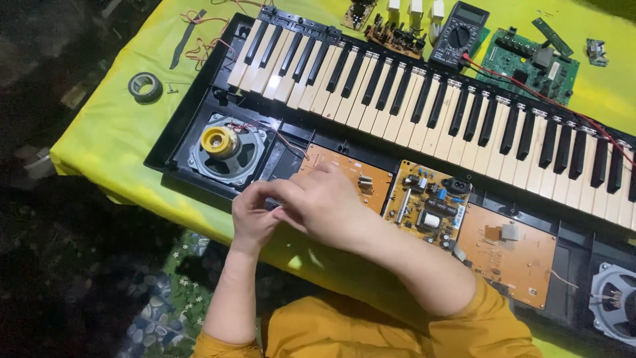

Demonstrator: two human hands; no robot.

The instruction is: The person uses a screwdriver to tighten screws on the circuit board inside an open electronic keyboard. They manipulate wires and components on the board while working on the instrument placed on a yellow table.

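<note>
Both hands meet at the near edge of an opened electronic keyboard (199, 99) lying on a yellow cloth (99, 132); the left hand (254, 215) has its fingers curled inward, and the right hand (324, 202) lies partly over it, fingertips bunched toward the left hand's fingertips; the two seem pinched together on something small and dark between them, though the thing itself is too hidden to name, so whether either hand truly clamps it cannot be told; directly beyond the right hand's knuckles, partly covered by them, is an orange-brown circuit board (368, 182) set in the keyboard's casing; just to the left of the meeting fingers sits a round speaker (225, 149) with a yellow centre, thin red wires running from it toward the hands; to the right of the right hand stands a power board (427, 202) crowded with components, and farther right another orange-brown board (507, 255), then a second speaker (613, 301) at the frame's edge; beyond the hands runs the row of black and white keys (424, 99); well away past the keys lie a multimeter (458, 33) and a green circuit board (527, 63); far to the left, on the cloth, rests a roll of tape (145, 87); both forearms come out of orange sleeves (477, 325).
</note>
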